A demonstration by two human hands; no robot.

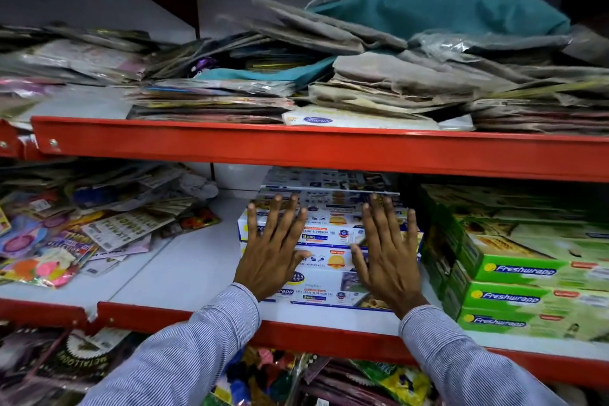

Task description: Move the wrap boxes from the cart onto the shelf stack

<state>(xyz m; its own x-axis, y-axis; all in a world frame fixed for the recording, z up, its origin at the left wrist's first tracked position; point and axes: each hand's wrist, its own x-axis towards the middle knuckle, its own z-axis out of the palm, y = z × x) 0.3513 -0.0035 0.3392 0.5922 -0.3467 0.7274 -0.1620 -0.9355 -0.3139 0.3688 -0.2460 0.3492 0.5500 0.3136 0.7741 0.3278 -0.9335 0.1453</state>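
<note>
A stack of white and blue aluminium foil wrap boxes [331, 234] lies on the white middle shelf [184, 260], long sides facing me. My left hand [275, 247] lies flat on the front left of the stack, fingers spread. My right hand [385, 250] lies flat on its front right, fingers spread too. Both palms press against the boxes' front faces and neither hand grips anything. More boxes of the same kind reach back under the upper shelf. The cart is out of sight.
Green Freshwrapp boxes [527, 277] are stacked tight against the right of the foil stack. Loose balloon and party packets [82, 231] crowd the shelf's left part. A red shelf beam [296, 148] runs low overhead, with piled paper bags above it. Coloured packets fill the shelf below.
</note>
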